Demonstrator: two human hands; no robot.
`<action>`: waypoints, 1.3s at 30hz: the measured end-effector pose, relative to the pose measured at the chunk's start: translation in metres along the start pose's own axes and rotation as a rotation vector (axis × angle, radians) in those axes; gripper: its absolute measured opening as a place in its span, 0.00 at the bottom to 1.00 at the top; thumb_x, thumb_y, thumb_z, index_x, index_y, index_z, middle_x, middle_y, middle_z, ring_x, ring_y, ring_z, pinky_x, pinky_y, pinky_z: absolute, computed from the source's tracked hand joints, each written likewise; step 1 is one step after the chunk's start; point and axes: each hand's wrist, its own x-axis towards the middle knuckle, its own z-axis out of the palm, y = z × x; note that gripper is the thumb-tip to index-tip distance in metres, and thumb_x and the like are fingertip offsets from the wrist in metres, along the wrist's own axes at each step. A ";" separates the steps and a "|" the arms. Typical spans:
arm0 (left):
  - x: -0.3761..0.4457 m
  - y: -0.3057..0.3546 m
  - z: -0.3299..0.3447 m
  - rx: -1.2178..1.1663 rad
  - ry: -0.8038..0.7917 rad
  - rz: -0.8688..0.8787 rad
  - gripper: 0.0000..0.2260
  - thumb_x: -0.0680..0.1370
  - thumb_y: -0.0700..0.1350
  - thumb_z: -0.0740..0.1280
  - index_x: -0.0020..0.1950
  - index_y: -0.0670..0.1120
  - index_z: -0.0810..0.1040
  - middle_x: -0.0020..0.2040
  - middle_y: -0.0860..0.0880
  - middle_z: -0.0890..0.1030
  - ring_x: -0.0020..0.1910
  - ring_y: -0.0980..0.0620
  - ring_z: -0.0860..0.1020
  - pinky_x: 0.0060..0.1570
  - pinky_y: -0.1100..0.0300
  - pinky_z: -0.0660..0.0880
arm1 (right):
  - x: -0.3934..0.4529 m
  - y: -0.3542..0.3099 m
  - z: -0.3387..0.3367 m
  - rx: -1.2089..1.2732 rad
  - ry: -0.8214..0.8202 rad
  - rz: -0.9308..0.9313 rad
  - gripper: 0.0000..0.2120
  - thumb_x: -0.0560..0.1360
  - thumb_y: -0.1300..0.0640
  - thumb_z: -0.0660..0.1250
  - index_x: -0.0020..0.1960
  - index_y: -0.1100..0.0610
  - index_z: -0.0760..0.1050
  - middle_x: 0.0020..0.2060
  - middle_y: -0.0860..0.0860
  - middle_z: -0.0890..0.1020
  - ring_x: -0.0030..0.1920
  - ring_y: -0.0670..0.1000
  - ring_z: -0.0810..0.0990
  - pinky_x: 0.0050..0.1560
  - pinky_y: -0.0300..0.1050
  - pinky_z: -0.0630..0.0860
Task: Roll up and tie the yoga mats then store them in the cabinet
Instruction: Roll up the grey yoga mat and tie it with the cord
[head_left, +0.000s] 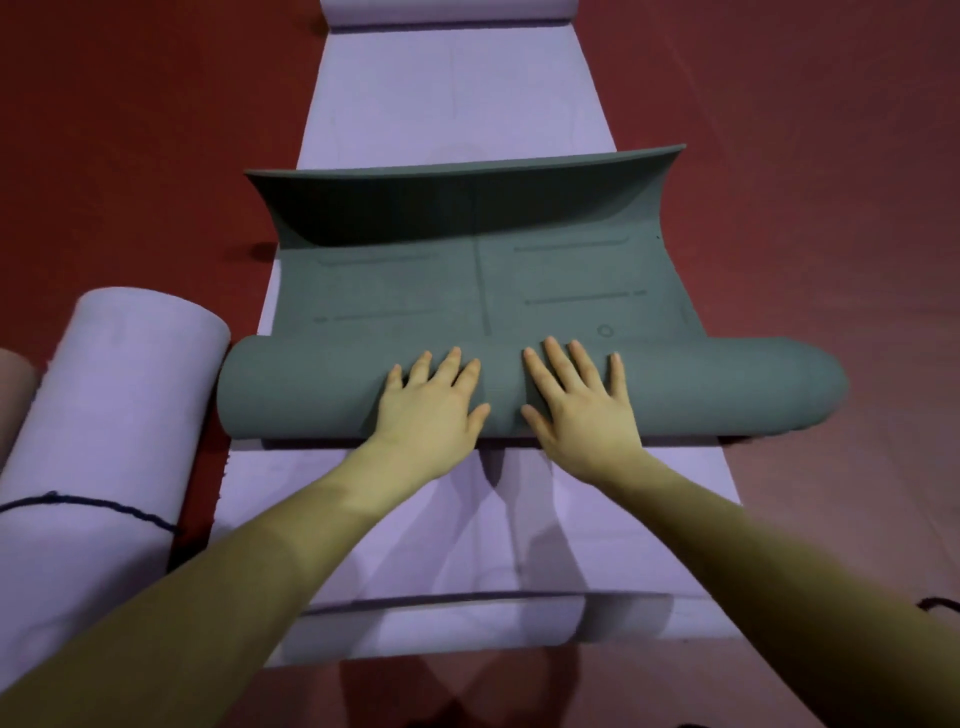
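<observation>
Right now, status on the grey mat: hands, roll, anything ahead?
Left hand and right hand flat on grey mat, mostly rolled. Far end curls upward. Beneath it the purple mat, unrolled. Tied purple roll lies left.

Dark red smooth floor (156, 130) fills whole view, both sides and far end. Surface matte, faint seam lines running diagonally at upper right. Light dim and soft, coming from above and behind viewer; blurred shadows fall forward across floor at bottom edge. Small dark round spot (258, 251) on floor at left of centre. Thin black cord end (937, 604) lies on floor at right edge. No walls, furniture or windows within view.
</observation>
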 end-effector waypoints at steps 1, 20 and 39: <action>0.004 -0.004 -0.002 -0.017 -0.018 -0.001 0.27 0.81 0.58 0.50 0.78 0.50 0.49 0.79 0.50 0.50 0.76 0.44 0.51 0.72 0.43 0.52 | 0.008 0.000 -0.003 0.023 -0.009 0.017 0.30 0.75 0.42 0.51 0.73 0.55 0.66 0.71 0.56 0.69 0.70 0.61 0.67 0.67 0.70 0.57; 0.070 -0.042 -0.004 -0.013 0.064 0.075 0.44 0.73 0.61 0.67 0.78 0.49 0.42 0.79 0.49 0.45 0.77 0.46 0.45 0.74 0.46 0.46 | 0.083 0.021 -0.006 -0.053 -0.015 -0.050 0.53 0.65 0.38 0.73 0.78 0.53 0.46 0.77 0.54 0.54 0.76 0.58 0.50 0.74 0.60 0.43; 0.089 -0.048 0.005 0.191 0.184 0.039 0.50 0.64 0.66 0.72 0.77 0.53 0.48 0.73 0.43 0.61 0.70 0.41 0.61 0.68 0.45 0.58 | 0.089 0.034 -0.001 -0.217 0.133 -0.151 0.61 0.44 0.43 0.82 0.73 0.50 0.62 0.58 0.65 0.74 0.57 0.64 0.74 0.56 0.66 0.68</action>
